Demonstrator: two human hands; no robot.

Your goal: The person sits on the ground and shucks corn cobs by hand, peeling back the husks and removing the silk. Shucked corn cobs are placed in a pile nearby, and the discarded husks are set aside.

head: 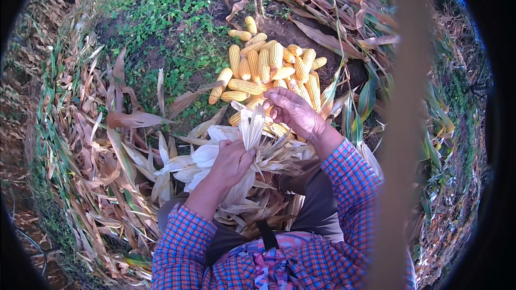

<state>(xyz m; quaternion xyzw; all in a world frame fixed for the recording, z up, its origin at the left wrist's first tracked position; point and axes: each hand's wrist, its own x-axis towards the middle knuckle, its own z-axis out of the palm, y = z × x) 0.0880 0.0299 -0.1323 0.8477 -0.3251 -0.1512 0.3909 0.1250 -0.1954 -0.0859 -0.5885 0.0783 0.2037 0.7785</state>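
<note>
My left hand (234, 161) is closed around a bunch of pale dry corn husks (252, 129), whose upper leaves stick up past the fingers. Just above and to the right, my right hand (290, 110) has its fingers curled near the husk tips; whether it pinches a strip I cannot tell. Beyond both hands lies a pile of husked yellow corn cobs (264, 64) on the soil, partly hidden by the right hand and the husks. White loose husks (205, 153) lie left of my left hand. Any cob inside the held bunch is hidden.
Dry corn stalks and leaves (96, 161) lie along the left side, with more dry leaves (322, 16) at the upper right. Low green plants (161, 28) grow beyond the pile. A blurred upright strip (399, 129) blocks part of the right side. My bent legs (318, 201) flank the husks.
</note>
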